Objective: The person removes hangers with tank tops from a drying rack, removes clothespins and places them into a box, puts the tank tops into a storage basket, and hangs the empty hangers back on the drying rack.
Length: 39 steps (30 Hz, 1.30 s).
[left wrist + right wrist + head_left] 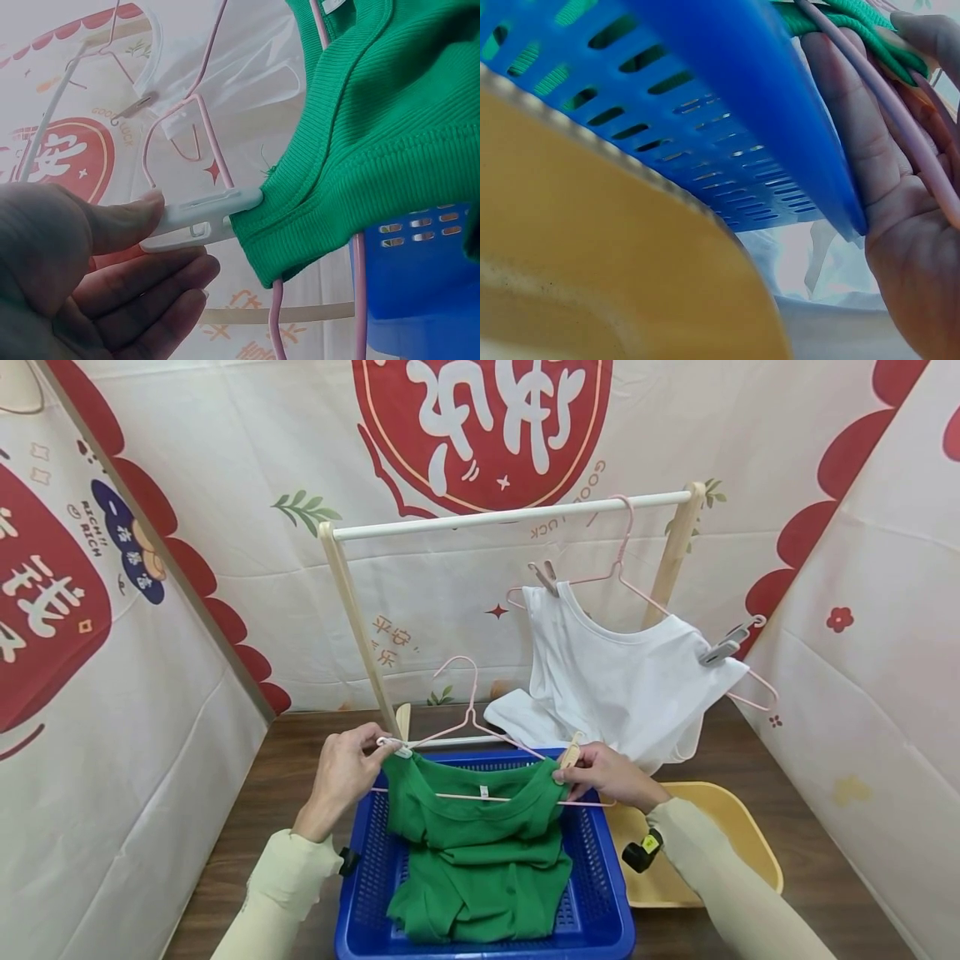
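A green sleeveless top (483, 835) hangs by its shoulders on a pink hanger (471, 714), its lower part bunched in the blue basket. My left hand (341, 777) pinches a white clothespin (202, 214) between thumb and fingers. The clothespin's tip bites the strap at the left shoulder. At the other shoulder my right hand (611, 774) pinches the green strap by the hanger's end, where a beige clothespin (572, 753) stands up. In the right wrist view fingers (855, 112) lie behind the hanger wire and the fabric.
Behind stands a wooden rack with a white bar (510, 516). On it a white top (622, 668) hangs tilted from another pink hanger, with grey clothespins (723, 647) on its shoulders. The blue basket (348, 902) overlaps a yellow tray (738, 835) on the right.
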Available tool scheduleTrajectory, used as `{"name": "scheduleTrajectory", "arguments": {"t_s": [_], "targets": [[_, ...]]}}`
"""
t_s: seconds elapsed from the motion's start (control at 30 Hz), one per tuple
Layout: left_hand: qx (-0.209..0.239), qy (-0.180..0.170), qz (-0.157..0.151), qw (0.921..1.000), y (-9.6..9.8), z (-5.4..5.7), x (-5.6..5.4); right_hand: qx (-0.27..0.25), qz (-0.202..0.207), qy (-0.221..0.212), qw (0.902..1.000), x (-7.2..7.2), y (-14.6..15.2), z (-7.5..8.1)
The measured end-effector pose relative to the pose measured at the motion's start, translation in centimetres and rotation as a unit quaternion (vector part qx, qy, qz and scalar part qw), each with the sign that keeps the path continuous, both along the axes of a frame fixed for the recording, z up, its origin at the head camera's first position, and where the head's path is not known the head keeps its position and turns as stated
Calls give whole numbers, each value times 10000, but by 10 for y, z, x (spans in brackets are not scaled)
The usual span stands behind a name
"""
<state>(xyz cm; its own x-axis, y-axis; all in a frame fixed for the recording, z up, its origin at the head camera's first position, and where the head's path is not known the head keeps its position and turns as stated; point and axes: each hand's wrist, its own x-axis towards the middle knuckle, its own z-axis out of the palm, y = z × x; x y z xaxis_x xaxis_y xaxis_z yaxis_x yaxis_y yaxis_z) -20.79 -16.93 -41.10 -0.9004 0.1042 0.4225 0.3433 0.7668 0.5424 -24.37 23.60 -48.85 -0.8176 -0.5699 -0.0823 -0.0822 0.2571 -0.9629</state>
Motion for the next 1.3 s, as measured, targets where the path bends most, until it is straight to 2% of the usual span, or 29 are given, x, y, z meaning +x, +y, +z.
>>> {"name": "scheduleTrajectory", "arguments": {"t_s": [0.17, 0.47, 0.73, 1.03, 1.3], "targets": [[73, 26, 50, 10000, 1, -1, 0, 51, 2, -2, 10000, 0, 0, -1], [12, 272, 108, 9996, 1, -4, 0, -120, 54, 20, 9999, 3, -1, 1], [43, 475, -39, 9989, -4, -3, 0, -229, 10, 41, 9997, 3, -1, -1], [503, 225, 179, 9983, -13, 3, -1, -161, 4, 118, 9998, 2, -1, 3], [611, 101, 64, 9981, -12, 5, 0, -149, -52, 155, 9998, 2, 0, 2]]}}
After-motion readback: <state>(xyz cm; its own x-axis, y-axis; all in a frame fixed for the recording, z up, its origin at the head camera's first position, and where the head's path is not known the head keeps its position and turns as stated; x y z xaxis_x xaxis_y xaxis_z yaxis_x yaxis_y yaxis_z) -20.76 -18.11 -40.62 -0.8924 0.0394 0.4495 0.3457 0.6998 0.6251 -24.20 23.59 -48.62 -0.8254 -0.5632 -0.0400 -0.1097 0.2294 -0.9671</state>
